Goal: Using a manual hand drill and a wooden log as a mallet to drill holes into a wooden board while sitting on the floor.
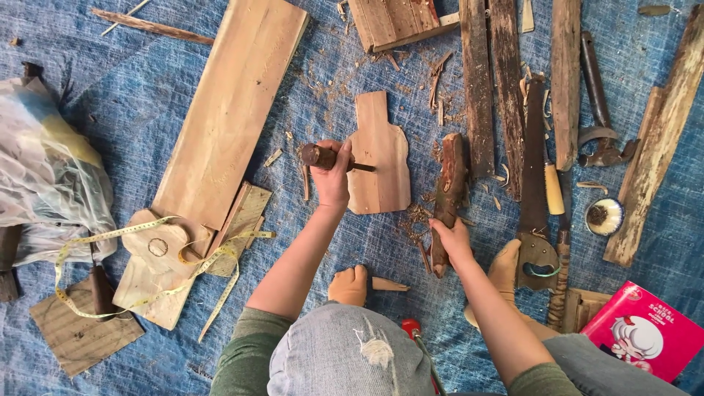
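My left hand (pixel 331 176) is shut on a chisel (pixel 320 155) with a dark wooden handle. Its blade tip rests on the left edge of a small bottle-shaped cut board (pixel 385 165) lying flat on the blue tarp (pixel 125 110). My right hand (pixel 452 238) grips the lower part of a short bark-covered log piece (pixel 449 187), which lies just right of the board. Wood chips lie between the two.
A long plank (pixel 231 110) lies to the left above a round wooden piece (pixel 158 246) and a yellow tape measure (pixel 220 257). A hand saw (pixel 535 198), pincers (pixel 598 110), slats, a small round tin (pixel 605 216) and a pink book (pixel 645 330) lie right. A plastic bag (pixel 44 169) sits far left.
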